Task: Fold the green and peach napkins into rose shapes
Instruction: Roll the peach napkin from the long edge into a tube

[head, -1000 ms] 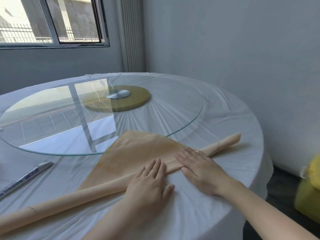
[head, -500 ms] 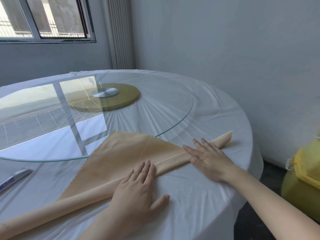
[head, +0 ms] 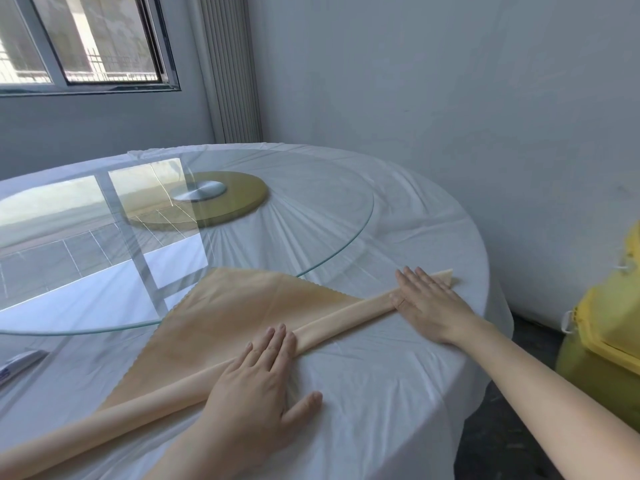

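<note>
The peach napkin (head: 242,317) lies on the white tablecloth as a triangle. Its long near edge is rolled into a tube that runs from the lower left to the right end near the table's rim. My left hand (head: 256,382) lies flat on the middle of the roll, fingers straight, thumb spread on the cloth. My right hand (head: 426,303) presses flat on the roll close to its right end, fingers straight. The triangle's tip reaches under the edge of the glass turntable. No green napkin is in view.
A round glass turntable (head: 329,244) on a gold hub (head: 221,202) covers the middle of the table (head: 398,393). A pen-like object (head: 17,365) lies at the left edge. A yellow bin (head: 602,344) stands on the floor to the right. Wall and window lie behind.
My right hand has slid rightward along the roll toward its end. My left hand has stayed on the middle. The view has turned a little to the right.
</note>
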Demonstrator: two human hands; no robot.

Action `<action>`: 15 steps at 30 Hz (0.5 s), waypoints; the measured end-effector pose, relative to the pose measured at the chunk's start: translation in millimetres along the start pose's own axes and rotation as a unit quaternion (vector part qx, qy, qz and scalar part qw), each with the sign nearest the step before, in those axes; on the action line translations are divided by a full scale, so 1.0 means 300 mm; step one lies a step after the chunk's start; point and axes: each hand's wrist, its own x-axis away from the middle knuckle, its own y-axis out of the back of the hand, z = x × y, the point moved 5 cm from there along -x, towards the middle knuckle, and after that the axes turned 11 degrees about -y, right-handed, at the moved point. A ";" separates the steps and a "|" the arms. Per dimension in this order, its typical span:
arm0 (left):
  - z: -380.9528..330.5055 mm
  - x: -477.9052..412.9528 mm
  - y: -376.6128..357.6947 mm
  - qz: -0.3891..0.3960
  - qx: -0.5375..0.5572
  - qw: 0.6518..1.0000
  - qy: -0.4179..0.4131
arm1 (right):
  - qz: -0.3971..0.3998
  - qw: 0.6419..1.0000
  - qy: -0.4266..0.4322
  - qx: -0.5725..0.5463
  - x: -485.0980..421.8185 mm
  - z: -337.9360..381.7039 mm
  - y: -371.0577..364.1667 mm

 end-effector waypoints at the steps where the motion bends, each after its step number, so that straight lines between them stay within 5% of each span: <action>1: 0.003 0.002 -0.004 0.006 0.000 1.000 0.005 | -0.003 1.000 -0.016 0.004 -0.004 -0.012 0.002; 6: -0.017 0.004 0.041 -0.044 -0.005 0.999 -0.018 | -0.007 0.997 -0.079 0.008 -0.018 -0.040 -0.003; 10: -0.023 0.008 0.046 -0.006 0.027 0.999 -0.018 | -0.077 0.993 -0.080 -0.027 0.023 0.012 0.038; 12: -0.021 0.007 0.043 -0.012 0.029 0.999 -0.010 | -0.128 0.990 0.005 -0.059 0.084 0.116 0.060; 15: -0.021 0.006 0.039 -0.007 0.030 1.000 0.000 | -0.087 0.974 0.185 -0.094 0.206 0.327 0.045</action>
